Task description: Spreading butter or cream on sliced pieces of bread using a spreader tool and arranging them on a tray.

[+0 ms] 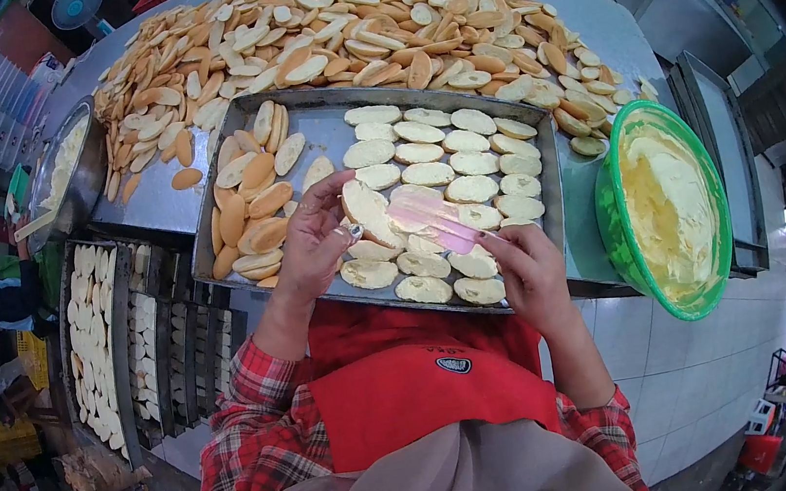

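Between the fingers and thumb of my left hand [318, 236] is an oval bread slice [368, 212], its pale face turned to the right. My right hand [531, 265] grips the handle of a pink spatula [434, 218], whose blade meets or overlaps the slice's right edge. Both hands are above a metal baking tray [556, 203]. Rows of slices coated with pale cream [472, 189] cover the tray's middle and right. Loose slices with brown crusts [259, 170] are heaped along its left side.
A large pile of bread slices [366, 28] spreads behind the tray on the metal table [601, 21]. At right stands a green basin of cream [676, 211]. A metal bowl [90, 146] sits at left, above stacked filled trays [123, 352]. Another person [9, 293] is at far left.
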`<state>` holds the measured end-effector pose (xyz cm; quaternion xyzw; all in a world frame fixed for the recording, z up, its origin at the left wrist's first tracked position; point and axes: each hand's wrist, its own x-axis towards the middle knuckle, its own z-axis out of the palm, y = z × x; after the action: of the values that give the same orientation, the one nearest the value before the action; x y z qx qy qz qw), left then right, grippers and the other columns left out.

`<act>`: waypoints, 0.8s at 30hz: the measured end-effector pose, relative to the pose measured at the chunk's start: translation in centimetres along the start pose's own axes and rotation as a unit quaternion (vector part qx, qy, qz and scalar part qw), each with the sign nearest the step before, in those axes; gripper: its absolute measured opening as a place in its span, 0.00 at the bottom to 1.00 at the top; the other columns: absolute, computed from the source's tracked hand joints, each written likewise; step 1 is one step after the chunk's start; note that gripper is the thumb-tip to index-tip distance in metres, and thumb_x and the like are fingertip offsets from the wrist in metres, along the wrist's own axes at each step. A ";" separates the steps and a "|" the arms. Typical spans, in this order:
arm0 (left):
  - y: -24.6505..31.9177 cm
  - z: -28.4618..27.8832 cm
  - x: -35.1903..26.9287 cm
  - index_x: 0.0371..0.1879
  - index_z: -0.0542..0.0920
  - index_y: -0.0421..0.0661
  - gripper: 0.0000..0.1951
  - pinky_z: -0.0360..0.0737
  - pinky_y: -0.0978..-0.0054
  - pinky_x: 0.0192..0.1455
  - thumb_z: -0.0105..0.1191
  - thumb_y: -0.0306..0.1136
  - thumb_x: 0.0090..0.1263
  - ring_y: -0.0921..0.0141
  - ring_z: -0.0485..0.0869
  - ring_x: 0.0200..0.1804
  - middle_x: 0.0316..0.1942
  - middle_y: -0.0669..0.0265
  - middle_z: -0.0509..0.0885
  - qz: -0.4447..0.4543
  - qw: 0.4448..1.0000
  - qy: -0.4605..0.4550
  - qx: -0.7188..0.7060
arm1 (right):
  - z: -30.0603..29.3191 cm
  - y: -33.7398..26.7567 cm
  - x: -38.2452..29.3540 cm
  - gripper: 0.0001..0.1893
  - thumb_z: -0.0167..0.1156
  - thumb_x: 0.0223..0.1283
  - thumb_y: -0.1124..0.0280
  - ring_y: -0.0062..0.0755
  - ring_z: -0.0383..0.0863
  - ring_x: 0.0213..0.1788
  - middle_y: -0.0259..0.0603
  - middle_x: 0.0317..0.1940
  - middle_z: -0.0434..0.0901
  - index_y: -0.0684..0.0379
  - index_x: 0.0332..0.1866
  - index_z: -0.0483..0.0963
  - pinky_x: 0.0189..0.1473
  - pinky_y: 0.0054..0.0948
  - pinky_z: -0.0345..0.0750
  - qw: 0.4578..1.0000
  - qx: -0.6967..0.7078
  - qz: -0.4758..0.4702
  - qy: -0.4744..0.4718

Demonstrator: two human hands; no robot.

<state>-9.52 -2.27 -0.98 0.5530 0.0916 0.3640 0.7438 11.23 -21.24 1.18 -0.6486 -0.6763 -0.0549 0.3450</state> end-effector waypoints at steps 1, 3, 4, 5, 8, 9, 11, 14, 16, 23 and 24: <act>-0.1 -0.1 -0.1 0.62 0.63 0.43 0.31 0.78 0.71 0.55 0.43 0.16 0.54 0.69 0.72 0.59 0.56 0.61 0.71 0.000 1.000 0.000 0.000 | 0.1 0.0 0.0 0.22 0.56 0.44 0.85 0.39 0.76 0.34 0.43 0.33 0.75 0.55 0.48 0.77 0.34 0.33 0.73 0.996 0.079 0.046 0.005; -0.3 -0.1 -0.1 0.62 0.63 0.43 0.31 0.78 0.71 0.53 0.44 0.15 0.54 0.70 0.72 0.59 0.55 0.61 0.72 0.028 0.999 0.008 0.040 | 0.2 -0.2 -0.1 0.22 0.56 0.45 0.87 0.41 0.76 0.34 0.44 0.32 0.75 0.56 0.48 0.77 0.35 0.33 0.74 0.983 0.156 0.093 0.010; -0.3 0.1 -0.1 0.62 0.63 0.43 0.31 0.78 0.71 0.53 0.44 0.15 0.54 0.70 0.72 0.59 0.55 0.61 0.72 0.027 0.999 0.007 0.040 | 0.3 -0.4 -0.2 0.20 0.55 0.46 0.87 0.41 0.76 0.35 0.44 0.33 0.75 0.56 0.47 0.77 0.35 0.32 0.74 0.981 0.166 0.095 -0.009; -0.2 0.4 0.0 0.62 0.63 0.43 0.31 0.79 0.71 0.54 0.44 0.16 0.54 0.70 0.72 0.59 0.55 0.61 0.72 0.019 1.000 0.015 -0.020 | 0.3 -0.5 -0.3 0.19 0.55 0.47 0.86 0.41 0.77 0.35 0.44 0.33 0.75 0.57 0.46 0.77 0.36 0.32 0.74 0.979 0.176 0.097 -0.028; 0.1 -0.2 -0.1 0.63 0.62 0.44 0.30 0.80 0.69 0.52 0.46 0.18 0.56 0.68 0.73 0.58 0.56 0.61 0.72 0.014 0.994 0.051 -0.098 | -0.1 0.0 -1.0 0.20 0.55 0.47 0.88 0.40 0.77 0.36 0.43 0.34 0.75 0.57 0.46 0.78 0.37 0.28 0.73 0.987 0.124 0.082 -0.060; 0.3 -0.8 -0.2 0.63 0.61 0.45 0.30 0.81 0.67 0.51 0.48 0.20 0.58 0.67 0.74 0.57 0.57 0.61 0.71 0.016 0.990 0.078 -0.117 | -0.3 0.3 -1.3 0.21 0.53 0.47 0.89 0.39 0.76 0.36 0.44 0.34 0.75 0.58 0.47 0.78 0.37 0.26 0.73 0.989 0.103 0.080 -0.069; 0.5 -1.2 -0.4 0.63 0.62 0.45 0.30 0.80 0.67 0.53 0.52 0.23 0.57 0.67 0.72 0.59 0.57 0.61 0.71 0.010 0.991 0.074 -0.114 | -0.2 0.4 -1.6 0.21 0.54 0.46 0.89 0.39 0.76 0.37 0.44 0.34 0.75 0.58 0.46 0.78 0.38 0.27 0.73 0.987 0.117 0.096 -0.059; 0.2 -0.2 -0.4 0.59 0.65 0.41 0.30 0.70 0.74 0.61 0.50 0.15 0.53 0.71 0.73 0.57 0.54 0.64 0.72 0.034 0.999 0.030 -0.015 | 0.2 -0.8 -0.9 0.18 0.56 0.47 0.85 0.40 0.77 0.37 0.43 0.34 0.76 0.56 0.45 0.78 0.37 0.31 0.75 0.986 0.144 0.085 -0.014; 0.2 -0.8 -0.5 0.59 0.65 0.41 0.30 0.70 0.74 0.61 0.50 0.15 0.53 0.71 0.73 0.57 0.54 0.64 0.72 0.036 0.999 0.037 0.001 | 0.5 -0.9 -0.7 0.19 0.56 0.48 0.86 0.40 0.77 0.37 0.43 0.34 0.76 0.57 0.46 0.78 0.38 0.30 0.74 0.987 0.132 0.081 -0.051; -0.6 -5.1 -3.0 0.58 0.65 0.46 0.21 0.78 0.68 0.53 0.43 0.28 0.65 0.71 0.76 0.52 0.52 0.65 0.72 -0.242 0.963 0.118 0.004 | 1.1 1.2 -3.6 0.19 0.50 0.51 0.88 0.35 0.77 0.37 0.44 0.34 0.76 0.61 0.47 0.77 0.41 0.24 0.73 0.950 0.230 0.209 -0.039; -1.0 -4.8 -3.2 0.58 0.65 0.47 0.21 0.78 0.69 0.52 0.44 0.29 0.65 0.71 0.76 0.51 0.52 0.66 0.72 -0.319 0.944 0.072 -0.032 | 1.3 1.3 -3.8 0.19 0.49 0.51 0.89 0.34 0.77 0.37 0.44 0.34 0.76 0.61 0.47 0.77 0.41 0.24 0.72 0.945 0.239 0.220 -0.033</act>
<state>-13.95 -0.85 -4.53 0.4430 0.3052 0.1490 0.8297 11.63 -23.50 -2.34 -0.6813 -0.5211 0.2065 0.4708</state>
